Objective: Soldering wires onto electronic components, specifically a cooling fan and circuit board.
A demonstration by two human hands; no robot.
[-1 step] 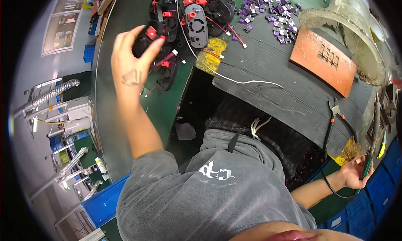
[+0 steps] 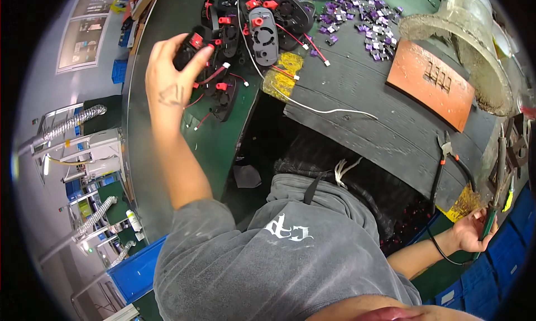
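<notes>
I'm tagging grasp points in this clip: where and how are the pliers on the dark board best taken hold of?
The pliers seem best gripped around both dark handles, coming from the near side: the handles splay toward that side, while the metal jaws point away.

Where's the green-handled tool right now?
In the head view, the green-handled tool is at the far right, held in the right hand, with the pliers above and to its left on the grey board.
</notes>
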